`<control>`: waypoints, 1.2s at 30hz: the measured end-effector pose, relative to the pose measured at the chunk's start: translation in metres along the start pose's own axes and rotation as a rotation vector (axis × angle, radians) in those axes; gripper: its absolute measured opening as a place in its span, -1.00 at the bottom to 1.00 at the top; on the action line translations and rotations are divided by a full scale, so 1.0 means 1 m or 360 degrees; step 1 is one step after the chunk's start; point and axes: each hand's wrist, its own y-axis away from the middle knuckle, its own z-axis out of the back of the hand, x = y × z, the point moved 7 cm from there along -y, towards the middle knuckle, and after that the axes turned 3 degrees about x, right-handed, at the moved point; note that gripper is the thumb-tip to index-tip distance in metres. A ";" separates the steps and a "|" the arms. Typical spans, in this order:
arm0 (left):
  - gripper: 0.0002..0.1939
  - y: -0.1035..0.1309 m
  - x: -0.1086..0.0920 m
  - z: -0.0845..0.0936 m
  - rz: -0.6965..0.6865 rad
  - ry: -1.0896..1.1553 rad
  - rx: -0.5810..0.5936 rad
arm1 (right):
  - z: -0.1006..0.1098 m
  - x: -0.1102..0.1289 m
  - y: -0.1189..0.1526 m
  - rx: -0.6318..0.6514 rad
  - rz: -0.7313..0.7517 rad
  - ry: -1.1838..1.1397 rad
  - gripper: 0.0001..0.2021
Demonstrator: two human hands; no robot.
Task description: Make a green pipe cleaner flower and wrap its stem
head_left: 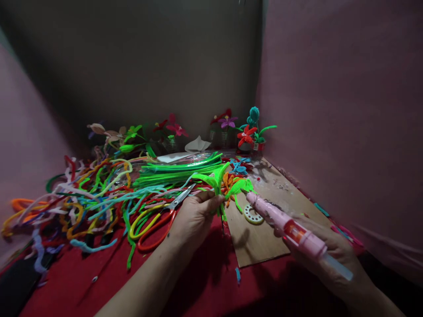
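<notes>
Pinching the green flower [215, 179] near the left edge of the board [264, 244] with the left hand [195, 215] and clasping the glue gun [276, 216] in the right hand [337, 244], steady the nozzle [245, 192] at the leaf [238, 187].

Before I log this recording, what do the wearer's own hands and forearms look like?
The left hand and right hand are ungloved, and no sleeve shows on either forearm. A small dark mark shows near the left wrist. The right hand is dim and partly hidden.
</notes>
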 end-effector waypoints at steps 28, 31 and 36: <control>-0.90 0.006 0.004 -0.011 0.0141 0.0331 0.0132 | -0.053 0.003 -0.069 0.0171 -0.0265 -0.0841 -0.68; -0.88 0.008 0.010 -0.011 0.0220 0.0292 0.0186 | -0.063 0.013 -0.080 0.0125 -0.0158 -0.1261 -0.60; -0.89 0.009 0.012 -0.010 0.0218 0.0193 0.0233 | -0.048 0.022 -0.083 0.0039 -0.0056 -0.1143 -0.92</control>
